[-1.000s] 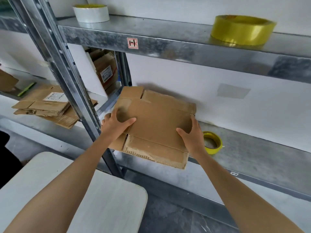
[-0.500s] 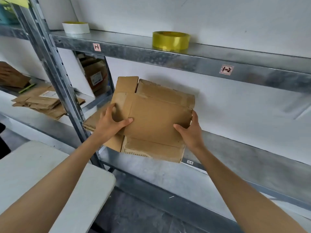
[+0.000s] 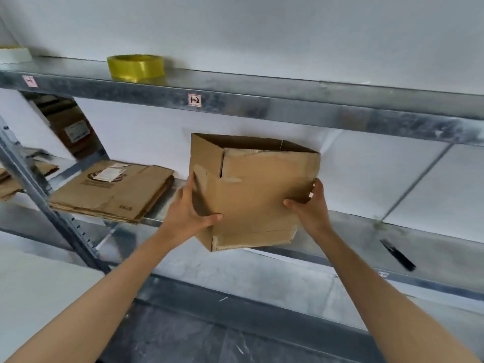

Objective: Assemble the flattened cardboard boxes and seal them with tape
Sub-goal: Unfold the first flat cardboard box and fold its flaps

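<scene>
Head cam: L hand (image 3: 189, 214) & R hand (image 3: 312, 208) each grasp the open cardboard box (image 3: 262, 197), 1 per side.

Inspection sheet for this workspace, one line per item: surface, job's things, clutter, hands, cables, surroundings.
Surface: metal shelf, grey and scuffed.
Job's things: box held in the air in front of the shelf, squared up, top open; flat boxes stacked on the shelf to its left; yellow tape and white roll on the upper shelf.
Clutter: black object on the shelf at right, too blurred to identify.
Hands: left hand grips the box's left corner; right hand grips its right edge.
Cables: nothing seen.
Surroundings: white wall behind, white table at lower left, dark floor.
</scene>
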